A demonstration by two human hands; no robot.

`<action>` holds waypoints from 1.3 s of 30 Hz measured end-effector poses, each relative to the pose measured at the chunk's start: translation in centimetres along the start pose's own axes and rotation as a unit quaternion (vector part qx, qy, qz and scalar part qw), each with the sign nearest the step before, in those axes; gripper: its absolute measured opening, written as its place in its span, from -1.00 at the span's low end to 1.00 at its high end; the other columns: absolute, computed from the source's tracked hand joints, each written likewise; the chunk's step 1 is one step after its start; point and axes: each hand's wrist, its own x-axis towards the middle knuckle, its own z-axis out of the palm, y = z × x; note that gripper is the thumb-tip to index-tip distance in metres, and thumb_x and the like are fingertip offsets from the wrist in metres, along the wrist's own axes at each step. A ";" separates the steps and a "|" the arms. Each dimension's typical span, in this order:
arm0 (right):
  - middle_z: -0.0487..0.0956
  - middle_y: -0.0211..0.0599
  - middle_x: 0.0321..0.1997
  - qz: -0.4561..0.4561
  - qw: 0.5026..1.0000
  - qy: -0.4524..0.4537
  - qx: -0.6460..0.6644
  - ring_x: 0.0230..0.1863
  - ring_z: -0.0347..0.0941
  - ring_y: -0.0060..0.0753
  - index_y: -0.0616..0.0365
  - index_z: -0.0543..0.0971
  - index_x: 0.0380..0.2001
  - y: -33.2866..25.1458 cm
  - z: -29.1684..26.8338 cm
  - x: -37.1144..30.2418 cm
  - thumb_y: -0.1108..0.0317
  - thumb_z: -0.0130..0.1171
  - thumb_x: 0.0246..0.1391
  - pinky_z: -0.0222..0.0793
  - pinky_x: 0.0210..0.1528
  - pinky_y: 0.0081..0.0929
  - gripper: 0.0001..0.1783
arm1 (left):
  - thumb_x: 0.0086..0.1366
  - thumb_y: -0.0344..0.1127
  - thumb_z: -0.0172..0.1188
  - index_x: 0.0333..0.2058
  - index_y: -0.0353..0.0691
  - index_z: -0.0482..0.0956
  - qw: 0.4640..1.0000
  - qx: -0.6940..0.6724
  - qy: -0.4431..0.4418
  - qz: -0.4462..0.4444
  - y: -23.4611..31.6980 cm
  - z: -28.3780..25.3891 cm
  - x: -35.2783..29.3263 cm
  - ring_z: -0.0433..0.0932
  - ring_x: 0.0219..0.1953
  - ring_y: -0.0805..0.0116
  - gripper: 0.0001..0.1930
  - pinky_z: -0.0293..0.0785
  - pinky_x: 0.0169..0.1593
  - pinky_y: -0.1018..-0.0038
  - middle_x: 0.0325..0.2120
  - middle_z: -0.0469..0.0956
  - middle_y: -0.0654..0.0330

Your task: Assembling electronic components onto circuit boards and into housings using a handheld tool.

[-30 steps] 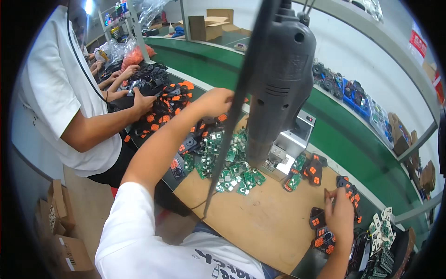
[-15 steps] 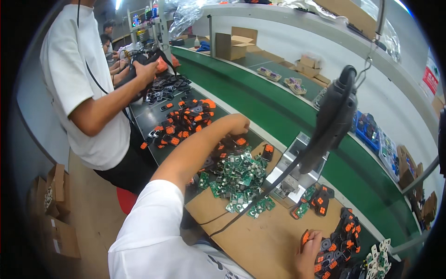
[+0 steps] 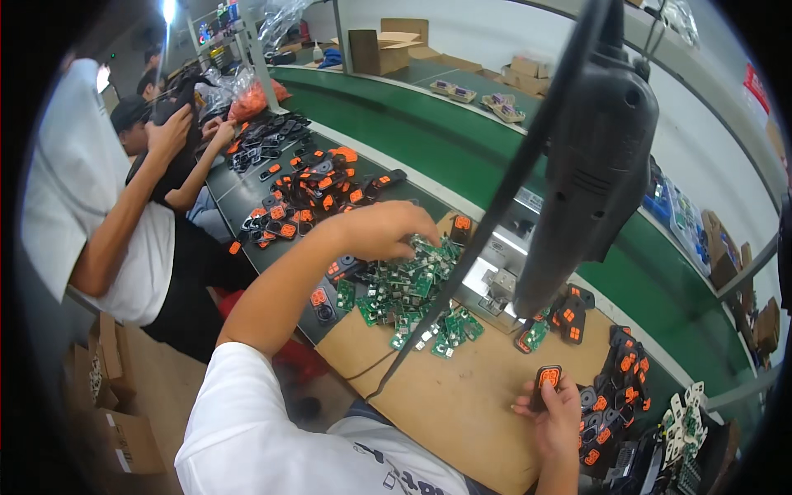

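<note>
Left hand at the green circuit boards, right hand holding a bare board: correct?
Not a bare board: the head view shows the right hand holding a black casing with orange buttons; the left hand is at the green circuit boards.

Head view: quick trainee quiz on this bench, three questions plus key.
1. Multiple choice. The right hand holds: (a) a green circuit board; (b) a dark piece with an orange front; (c) a cardboard box.
2. True or false: the left hand is at the heap of black-and-orange pieces beside the right hand.
3. Fill in: the silver metal fixture is partly hidden in this view by the ____.

Key: 1. b. 2. False; it is at the heap of green circuit boards. 3. Dark power tool.
</note>
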 end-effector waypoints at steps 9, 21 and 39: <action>0.55 -0.11 -0.17 0.023 0.992 -0.042 0.120 -0.23 0.56 -0.26 0.26 0.35 0.12 -0.1 -1.8 -0.1 0.16 -0.08 0.32 0.54 -0.28 -0.29 -0.55 | 0.06 -0.43 0.31 -0.13 -0.25 0.54 0.992 0.085 0.098 0.001 5.2 -1.8 -0.5 0.58 -0.20 0.03 -0.65 0.49 -0.11 0.27 -0.29 0.57 0.01; 0.56 -0.32 -0.06 -0.007 0.990 -0.036 0.134 -0.17 0.52 -0.46 0.19 0.46 -0.01 0.5 -1.5 0.6 0.16 -0.05 0.35 0.49 -0.16 -0.44 -0.66 | -0.01 -0.25 0.49 -0.28 -0.22 0.64 0.894 -0.420 -0.129 0.090 15.2 10.4 4.0 0.53 -0.45 0.36 -0.68 0.44 -0.35 0.50 -0.30 0.59 0.20; 0.53 -0.36 -0.33 -0.041 0.988 -0.061 -0.134 -0.37 0.37 -0.71 0.32 0.59 -0.07 -0.3 -0.1 -0.6 0.39 0.04 0.27 0.24 -0.37 -0.69 -0.72 | -0.13 0.03 0.50 -0.66 -0.15 0.45 0.955 -0.289 0.007 0.064 15.2 16.0 3.2 0.42 -0.59 0.36 -0.55 0.31 -0.51 0.42 -0.65 0.39 0.32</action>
